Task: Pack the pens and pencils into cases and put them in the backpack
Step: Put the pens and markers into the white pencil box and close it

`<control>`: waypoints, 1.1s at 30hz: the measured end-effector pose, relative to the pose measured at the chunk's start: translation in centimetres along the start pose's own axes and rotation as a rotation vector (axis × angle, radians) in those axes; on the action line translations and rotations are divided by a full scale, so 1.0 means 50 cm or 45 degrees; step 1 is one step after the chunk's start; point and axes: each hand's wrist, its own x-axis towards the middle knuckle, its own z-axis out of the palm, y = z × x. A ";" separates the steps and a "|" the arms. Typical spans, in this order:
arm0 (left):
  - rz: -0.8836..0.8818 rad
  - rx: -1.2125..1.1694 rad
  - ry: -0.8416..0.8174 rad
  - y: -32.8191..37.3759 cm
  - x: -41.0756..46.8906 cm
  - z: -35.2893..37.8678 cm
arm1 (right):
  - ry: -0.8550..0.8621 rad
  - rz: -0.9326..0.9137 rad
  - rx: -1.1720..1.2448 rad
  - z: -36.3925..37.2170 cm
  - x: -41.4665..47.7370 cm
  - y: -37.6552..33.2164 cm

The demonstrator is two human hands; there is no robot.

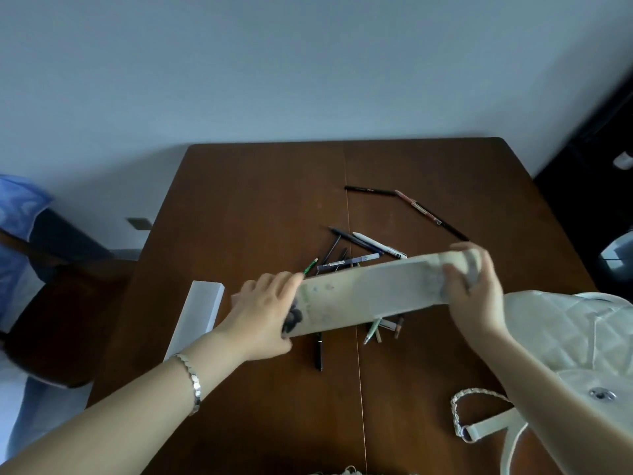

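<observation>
A long pale printed pencil case (370, 292) hangs above the brown table (260, 200), held at both ends. My left hand (263, 313) grips its left end and my right hand (474, 289) curls round its right end. Under and behind the case lie several loose pens and pencils (356, 250), two more pens (411, 204) farther back, and a black pen (319, 351) nearer me. A second, plain white case (197, 317) lies at the table's left edge. The white quilted backpack (575, 334) sits at the right under my right forearm.
A chain strap and a white webbing strap (479, 416) of the backpack trail over the table's near right. A dark chair with blue cloth (30, 234) stands to the left. The wall rises behind the table's far edge.
</observation>
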 end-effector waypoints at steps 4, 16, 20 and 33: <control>-0.104 -0.052 -0.078 -0.046 -0.010 0.022 | 0.048 -0.008 -0.017 -0.015 0.035 -0.020; -0.556 -0.824 0.052 -0.015 0.041 0.026 | -0.299 0.344 -0.045 0.105 0.090 -0.039; -0.797 -0.978 0.125 -0.025 0.042 0.046 | -0.439 0.684 -0.474 0.180 0.058 0.065; -0.748 -1.019 0.119 -0.030 0.106 0.074 | -0.691 0.416 -0.640 0.201 0.072 0.124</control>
